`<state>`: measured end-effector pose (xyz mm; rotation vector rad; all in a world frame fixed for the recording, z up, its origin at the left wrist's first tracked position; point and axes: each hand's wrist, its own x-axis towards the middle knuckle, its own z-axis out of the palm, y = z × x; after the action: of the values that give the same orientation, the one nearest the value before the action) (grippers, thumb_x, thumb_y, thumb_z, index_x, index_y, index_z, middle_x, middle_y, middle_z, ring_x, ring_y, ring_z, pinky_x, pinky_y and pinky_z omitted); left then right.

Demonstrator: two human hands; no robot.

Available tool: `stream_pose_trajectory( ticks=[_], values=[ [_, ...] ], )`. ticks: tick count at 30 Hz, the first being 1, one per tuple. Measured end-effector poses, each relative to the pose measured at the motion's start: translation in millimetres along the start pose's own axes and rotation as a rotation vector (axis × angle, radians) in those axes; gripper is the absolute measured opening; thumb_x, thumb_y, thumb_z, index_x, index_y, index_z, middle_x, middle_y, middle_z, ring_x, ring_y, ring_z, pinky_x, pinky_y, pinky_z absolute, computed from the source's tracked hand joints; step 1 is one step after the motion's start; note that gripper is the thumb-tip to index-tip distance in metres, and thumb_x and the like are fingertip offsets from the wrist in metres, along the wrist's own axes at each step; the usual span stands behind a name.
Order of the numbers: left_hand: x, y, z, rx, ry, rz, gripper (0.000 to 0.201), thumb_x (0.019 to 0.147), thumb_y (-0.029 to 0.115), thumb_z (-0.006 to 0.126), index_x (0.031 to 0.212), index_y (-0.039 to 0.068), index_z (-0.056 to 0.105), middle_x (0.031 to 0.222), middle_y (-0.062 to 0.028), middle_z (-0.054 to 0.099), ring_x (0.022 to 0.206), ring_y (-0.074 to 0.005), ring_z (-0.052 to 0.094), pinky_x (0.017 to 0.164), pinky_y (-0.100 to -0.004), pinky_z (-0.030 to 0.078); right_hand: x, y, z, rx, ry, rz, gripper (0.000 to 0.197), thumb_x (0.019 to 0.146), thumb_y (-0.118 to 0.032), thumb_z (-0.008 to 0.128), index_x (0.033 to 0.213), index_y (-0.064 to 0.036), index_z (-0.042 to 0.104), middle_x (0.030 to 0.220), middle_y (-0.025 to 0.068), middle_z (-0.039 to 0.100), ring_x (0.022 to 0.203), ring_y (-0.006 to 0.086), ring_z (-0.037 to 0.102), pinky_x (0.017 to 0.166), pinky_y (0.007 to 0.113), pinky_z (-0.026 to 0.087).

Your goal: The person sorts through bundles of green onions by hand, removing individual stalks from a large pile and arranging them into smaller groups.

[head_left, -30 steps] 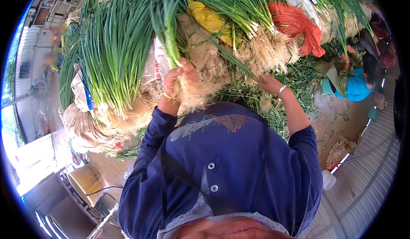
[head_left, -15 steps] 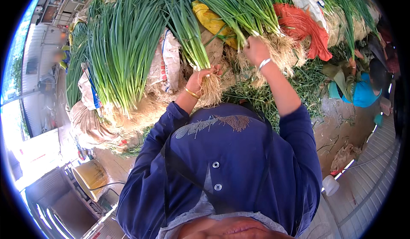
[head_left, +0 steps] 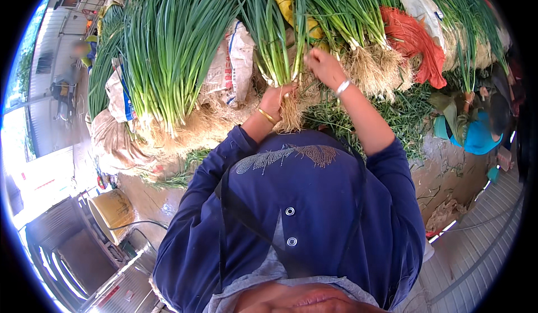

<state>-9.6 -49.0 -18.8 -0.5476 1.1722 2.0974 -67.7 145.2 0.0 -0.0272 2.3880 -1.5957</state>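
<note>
My left hand (head_left: 276, 101) is closed round the lower end of a bunch of green onions (head_left: 278, 55), just above its pale, stringy roots. The bunch stands upright in front of my chest, its leaves running away from me. My right hand (head_left: 325, 69) is raised beside the bunch's right-hand stalks, with its fingers curled together. Whether a stalk is between those fingers I cannot make out. Right of it lies a pile of green onions (head_left: 350, 19), its bushy roots facing me. A larger heap of green onions (head_left: 168, 72) rests to the left.
A whitish woven sack (head_left: 241, 52), a yellow bag (head_left: 286, 5) and a red mesh bag (head_left: 412, 44) lie among the heaps. Loose green leaves (head_left: 386, 111) cover the ground ahead. A co-worker in turquoise (head_left: 476, 134) is at the right. A yellow bucket (head_left: 112, 215) stands at lower left.
My right hand has left the onion pile on the right and come left, beside the held bunch. The bunch's stalks are spread wider. My left hand keeps its grip.
</note>
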Motion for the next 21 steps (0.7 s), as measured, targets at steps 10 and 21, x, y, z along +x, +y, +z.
stream_pose_trajectory(
  ticks=[10,21],
  values=[
    [-13.1,6.5,-7.5,-0.054,-0.130,-0.081,0.025,0.088,0.016,0.054,0.098,-0.005,0.059,0.080,-0.0091,0.062,0.067,-0.0152,0.061,0.057,-0.0262,0.048,-49.5,47.9,-6.2,0.905,-0.161,0.298,0.021,0.094,-0.019,0.049,0.106,-0.0027,0.052,0.085,0.0066,0.062,0.053,0.0094,0.052,0.047,0.023,0.048],
    [-5.0,18.2,-27.5,-0.478,-0.285,-0.179,0.023,0.085,0.017,0.049,0.091,-0.003,0.056,0.077,-0.0129,0.060,0.067,-0.0232,0.060,0.062,-0.0358,0.052,-60.9,23.5,1.5,0.524,-0.620,0.231,0.014,0.087,-0.020,0.056,0.087,-0.0064,0.057,0.064,-0.0016,0.054,0.050,0.0068,0.045,0.046,0.020,0.036]
  ],
)
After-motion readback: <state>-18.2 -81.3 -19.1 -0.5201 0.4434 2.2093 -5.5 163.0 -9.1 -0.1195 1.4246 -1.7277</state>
